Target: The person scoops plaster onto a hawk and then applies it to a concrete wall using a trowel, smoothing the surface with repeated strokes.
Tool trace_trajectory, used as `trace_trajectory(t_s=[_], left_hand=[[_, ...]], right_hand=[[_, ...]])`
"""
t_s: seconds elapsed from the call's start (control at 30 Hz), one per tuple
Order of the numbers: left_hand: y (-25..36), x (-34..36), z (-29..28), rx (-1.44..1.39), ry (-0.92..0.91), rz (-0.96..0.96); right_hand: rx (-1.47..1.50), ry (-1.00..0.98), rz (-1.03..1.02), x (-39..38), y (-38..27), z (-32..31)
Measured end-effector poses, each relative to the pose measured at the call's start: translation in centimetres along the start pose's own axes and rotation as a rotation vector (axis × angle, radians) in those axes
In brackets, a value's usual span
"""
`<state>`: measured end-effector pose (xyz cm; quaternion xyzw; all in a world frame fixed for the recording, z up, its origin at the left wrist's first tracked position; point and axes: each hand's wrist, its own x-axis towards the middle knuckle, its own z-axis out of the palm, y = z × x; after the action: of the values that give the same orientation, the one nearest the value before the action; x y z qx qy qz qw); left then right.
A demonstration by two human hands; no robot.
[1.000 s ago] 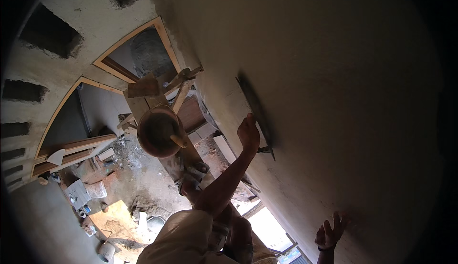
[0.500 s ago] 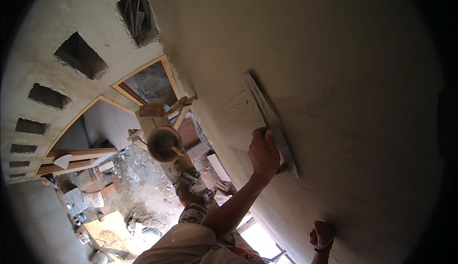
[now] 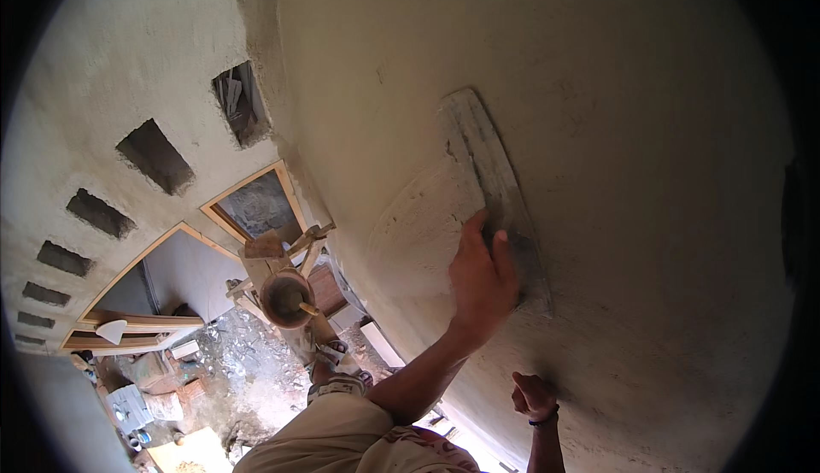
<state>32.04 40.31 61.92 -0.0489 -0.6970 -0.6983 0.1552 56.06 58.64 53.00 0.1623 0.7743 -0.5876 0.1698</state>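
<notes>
My left hand (image 3: 483, 289) is closed round the handle of a long plastering trowel (image 3: 500, 178), its blade lying against the plastered wall (image 3: 649, 182). The trowel stands steeply on the wall, its upper end tilted left. Beside its left edge spreads a paler, fan-shaped patch of plaster (image 3: 418, 225). Lower and to the right, my right hand (image 3: 534, 396), with a dark band at the wrist, is held close to the wall with its fingers curled. Nothing shows in it; whether it touches the wall I cannot tell.
Below, my sandalled feet (image 3: 333, 352) stand on a narrow plank. A round pan (image 3: 286, 298) with a tool handle in it rests on the plank ahead. Rubble (image 3: 248, 362) covers the floor far below. The left wall has several square niches (image 3: 155, 157) and wood-framed openings (image 3: 256, 204).
The trowel and my left hand have shifted slightly right on the wall, with more of the blade's face showing. My right hand has moved up and left. The view has tilted upward.
</notes>
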Motion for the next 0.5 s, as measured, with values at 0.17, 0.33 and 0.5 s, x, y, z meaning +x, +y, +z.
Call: trace_trajectory(t_s=[0.17,0.33,0.5], left_hand=[[6.2,-0.9,0.8,0.112,-0.126,0.183],[9.1,-4.9,2.0,0.018,-0.289,0.328],[6.1,-9.3,-1.5,-0.330,-0.594,0.307]], right_hand=[[-0.603,0.269,-0.696,1.0,3.6,-0.8],[-1.119,0.470,-1.143,1.7,2.0,-1.0],[-1.165,0.571,-1.035,1.6,2.1,-0.1]])
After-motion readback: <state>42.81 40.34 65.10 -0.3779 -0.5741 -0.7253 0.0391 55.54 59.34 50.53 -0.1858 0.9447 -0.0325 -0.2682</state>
